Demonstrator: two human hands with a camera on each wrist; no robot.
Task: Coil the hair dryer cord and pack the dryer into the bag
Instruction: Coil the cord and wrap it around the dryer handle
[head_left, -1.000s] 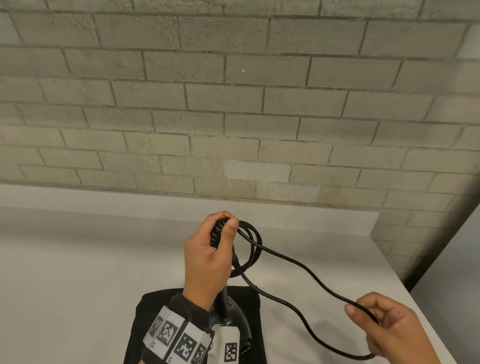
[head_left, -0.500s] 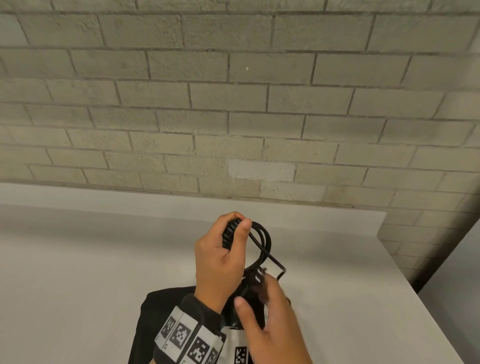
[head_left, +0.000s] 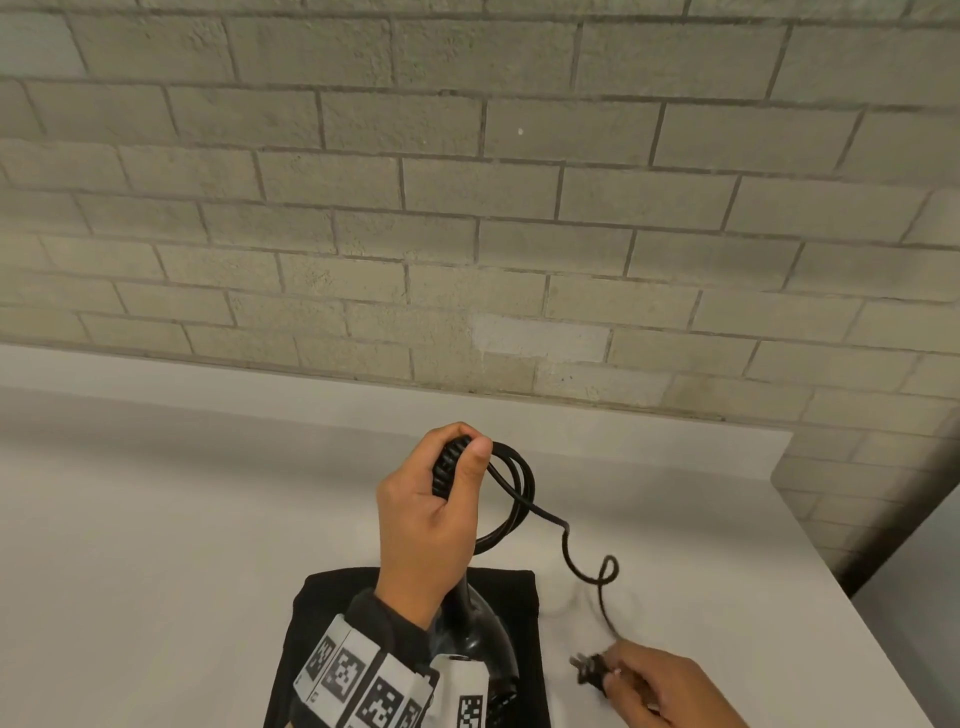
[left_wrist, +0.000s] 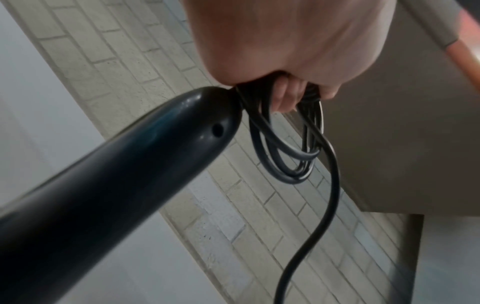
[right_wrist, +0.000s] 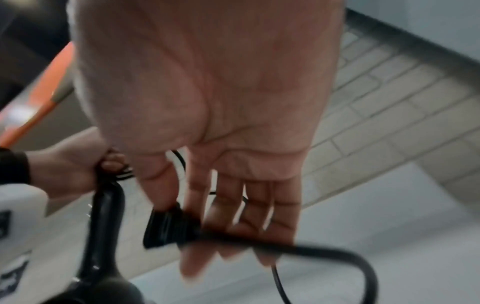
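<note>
My left hand (head_left: 431, 514) grips the end of the black hair dryer's handle (left_wrist: 109, 185) together with a few loops of its black cord (head_left: 514, 499), held above the table. The dryer body (head_left: 483, 639) hangs down below my wrist, over a flat black bag (head_left: 519, 597) lying on the table. The loose tail of the cord (head_left: 597, 577) curls down to the right, ending at the plug (head_left: 589, 670). My right hand (head_left: 660, 691) pinches that plug (right_wrist: 168, 226) between thumb and fingers at the lower right. The loops (left_wrist: 285, 156) hang from my left fist.
A white table (head_left: 182, 519) stretches left and back to a grey brick wall (head_left: 467, 208). The table's right edge (head_left: 852, 597) drops off near my right hand. An orange object (right_wrist: 39, 115) shows blurred in the right wrist view.
My right hand has left the coil at my left hand and moved down to the right, now holding the plug. One more loop sits in my left hand's grip.
</note>
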